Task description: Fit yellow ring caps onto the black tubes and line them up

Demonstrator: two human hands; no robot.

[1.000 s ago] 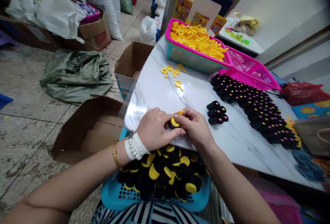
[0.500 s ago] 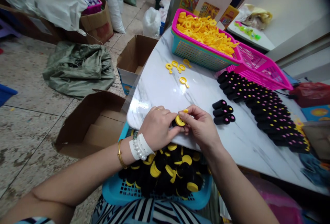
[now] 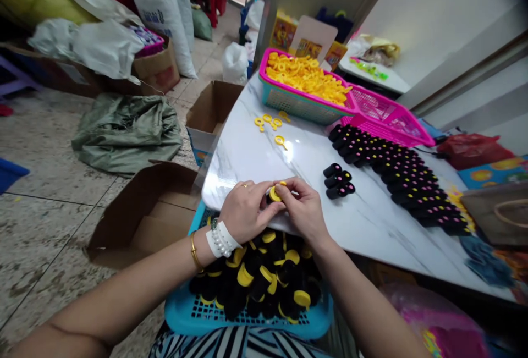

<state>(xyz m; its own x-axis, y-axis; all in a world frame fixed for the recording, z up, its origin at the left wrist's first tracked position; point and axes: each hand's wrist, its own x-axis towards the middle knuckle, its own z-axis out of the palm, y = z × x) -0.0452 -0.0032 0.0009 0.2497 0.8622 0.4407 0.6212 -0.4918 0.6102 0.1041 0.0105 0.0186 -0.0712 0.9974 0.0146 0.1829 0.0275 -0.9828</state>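
At the table's near edge my left hand (image 3: 244, 209) is closed around a black cylinder, mostly hidden by the fingers. A yellow ring piece (image 3: 274, 195) with a small tab lies on the cylinder's end. My right hand (image 3: 303, 204) pinches the ring piece from the other side, thumb on top. Below both hands, a blue basket (image 3: 177, 317) is heaped with black cylinders (image 3: 235, 297) bearing yellow ends. A small group of black cylinders (image 3: 338, 181) with pink or yellow dots lies on the table to the right. Loose yellow rings with tabs (image 3: 279, 141) lie farther back.
Many dotted black cylinders (image 3: 404, 179) lie in rows on the marble-patterned table (image 3: 247, 149). Behind them are a pink-rimmed basket (image 3: 305, 110) of yellow rings and a pink basket (image 3: 383, 110). Cardboard boxes (image 3: 136, 220) and a green sack (image 3: 124, 132) occupy the floor at left.
The camera view has shifted, so the table and baskets appear lower and farther left. Both hands stay together on the same cylinder, with the right fingers now covering more of the yellow ring piece.
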